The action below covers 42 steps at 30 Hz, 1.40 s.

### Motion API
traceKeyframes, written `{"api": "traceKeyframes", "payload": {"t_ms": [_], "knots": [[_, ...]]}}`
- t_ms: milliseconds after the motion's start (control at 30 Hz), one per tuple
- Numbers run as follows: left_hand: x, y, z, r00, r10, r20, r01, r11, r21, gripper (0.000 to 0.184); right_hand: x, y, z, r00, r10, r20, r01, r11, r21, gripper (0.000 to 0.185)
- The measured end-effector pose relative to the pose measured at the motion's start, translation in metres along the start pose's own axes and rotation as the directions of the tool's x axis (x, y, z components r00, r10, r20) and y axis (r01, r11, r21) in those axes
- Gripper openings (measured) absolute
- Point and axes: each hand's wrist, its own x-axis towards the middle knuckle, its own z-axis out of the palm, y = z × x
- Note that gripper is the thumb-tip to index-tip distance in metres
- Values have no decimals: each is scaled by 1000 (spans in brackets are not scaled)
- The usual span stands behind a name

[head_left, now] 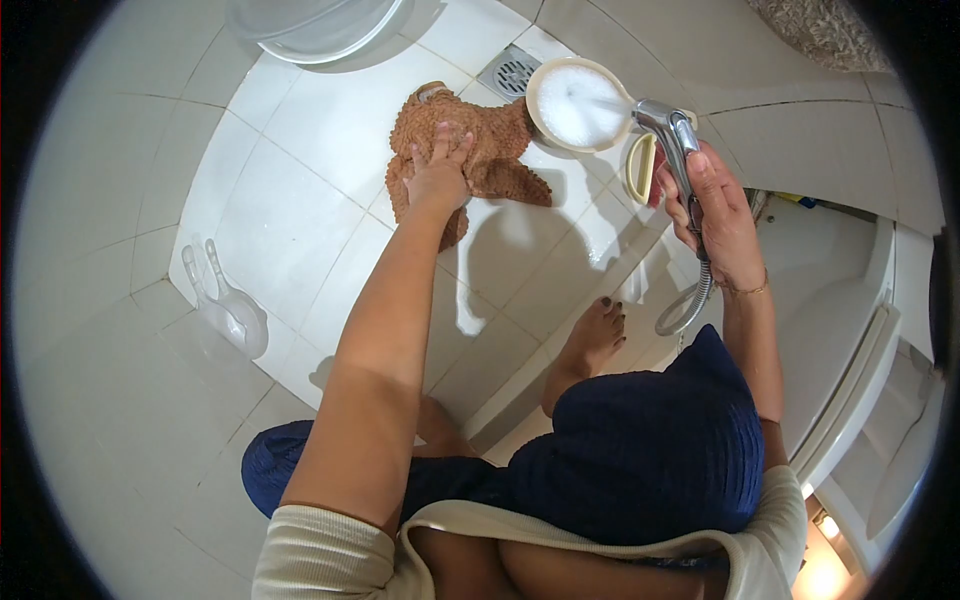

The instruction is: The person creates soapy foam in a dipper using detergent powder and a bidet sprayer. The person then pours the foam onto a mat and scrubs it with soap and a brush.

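Note:
My left hand [438,178] lies with fingers spread on a wet brown textured cloth [500,140] on the white tiled floor. In my right hand [722,215] is a chrome handheld sprayer [672,138], its head at the right rim of a cream bowl [532,112]. Water runs from the sprayer into the bowl, which is full of white foam. The bowl touches or nearly touches the cloth's right side. A cream-rimmed item with a pink part [643,168] stands beside the bowl, partly behind my right hand.
A floor drain [512,72] is just behind the bowl. At the top left stands a translucent tub [315,30]. Clear scoops [232,315] lie near the left wall. A low ledge [540,388] crosses the floor by my foot [592,345]. A white toilet [835,350] is at the right.

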Motion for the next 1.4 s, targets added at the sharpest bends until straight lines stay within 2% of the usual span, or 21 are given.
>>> {"api": "traceKeyframes", "payload": {"t_ms": [300, 367, 500, 567, 667, 1400], "knots": [[1, -2, 2, 1000, 8, 5, -8, 999, -45, 80, 1, -1, -1, 1000, -17, 13, 17, 999, -28, 38], [3, -3, 6, 1000, -26, -4, 25, 989, -143, 71, 2, 0, -3, 1000, -20, 15, 20, 999, -30, 38], [3, -2, 6, 999, -31, -20, 29, 992, -126, 71, 1, -1, -2, 999, -30, 21, 30, 999, -35, 39], [1, 0, 2, 1000, 3, -9, -3, 1000, 1, 81, 1, -2, 0, 1000, -15, 6, 15, 999, -30, 39], [0, 1, 0, 1000, 0, -6, 0, 1000, -2, 80, 1, -1, -1, 1000, -7, 7, 7, 1000, -27, 35], [-1, 0, 3, 1000, 5, -21, -5, 1000, 6, 80, 2, 3, -8, 1000, -11, 7, 11, 1000, -29, 37]]}}
